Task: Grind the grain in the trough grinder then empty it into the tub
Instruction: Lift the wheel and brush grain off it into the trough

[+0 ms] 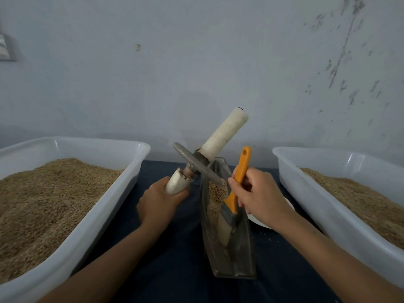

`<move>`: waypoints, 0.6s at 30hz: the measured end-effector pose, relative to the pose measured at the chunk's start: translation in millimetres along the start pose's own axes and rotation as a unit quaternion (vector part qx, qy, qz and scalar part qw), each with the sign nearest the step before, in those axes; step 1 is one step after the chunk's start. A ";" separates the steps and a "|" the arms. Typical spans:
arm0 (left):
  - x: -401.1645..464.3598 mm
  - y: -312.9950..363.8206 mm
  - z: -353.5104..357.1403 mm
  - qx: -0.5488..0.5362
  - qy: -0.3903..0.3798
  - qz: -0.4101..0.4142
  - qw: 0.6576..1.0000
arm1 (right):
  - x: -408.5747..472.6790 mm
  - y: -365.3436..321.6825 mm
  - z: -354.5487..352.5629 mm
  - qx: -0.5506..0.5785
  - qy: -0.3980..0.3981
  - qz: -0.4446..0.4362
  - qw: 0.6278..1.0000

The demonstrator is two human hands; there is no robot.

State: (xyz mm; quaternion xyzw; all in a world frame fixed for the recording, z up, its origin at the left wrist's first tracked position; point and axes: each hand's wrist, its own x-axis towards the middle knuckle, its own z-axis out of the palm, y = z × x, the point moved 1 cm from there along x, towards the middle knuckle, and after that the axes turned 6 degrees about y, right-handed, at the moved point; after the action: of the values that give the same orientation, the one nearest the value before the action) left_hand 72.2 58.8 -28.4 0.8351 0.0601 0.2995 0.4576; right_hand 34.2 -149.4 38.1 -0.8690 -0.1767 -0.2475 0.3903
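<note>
On a dark blue cloth [175,270] sits the metal trough grinder [231,254], its narrow channel holding grain [215,193] at the far end. Flanking it are two white tubs, the left tub [91,226] and the right tub [323,206], both filled with grain. The right hand [255,193] grips an orange-handled brush [235,200], bristles down in the trough. The left hand [159,204] clasps one wrapped handle of the grinding wheel [196,164], tilted above the grain. Behind stands a scuffed pale wall [196,62].
</note>
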 end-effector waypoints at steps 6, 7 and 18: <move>-1.0 1.1 -1.2 -0.011 -0.004 0.000 1.000 | 0.5 3.6 -3.7 0.009 0.062 -0.040 0.997; -1.2 1.6 -1.2 -0.011 -0.005 0.000 1.000 | 1.6 3.9 -7.0 0.038 0.080 -0.037 0.995; -3.1 3.5 -1.4 0.020 -0.026 0.006 0.999 | 5.1 14.1 -9.5 0.109 -0.006 0.095 0.989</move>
State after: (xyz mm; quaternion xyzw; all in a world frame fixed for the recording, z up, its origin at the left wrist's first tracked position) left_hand 68.3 56.6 -26.5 0.8516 0.0495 0.2793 0.4409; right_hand 42.6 -165.0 38.1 -0.8355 -0.1213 -0.1830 0.5038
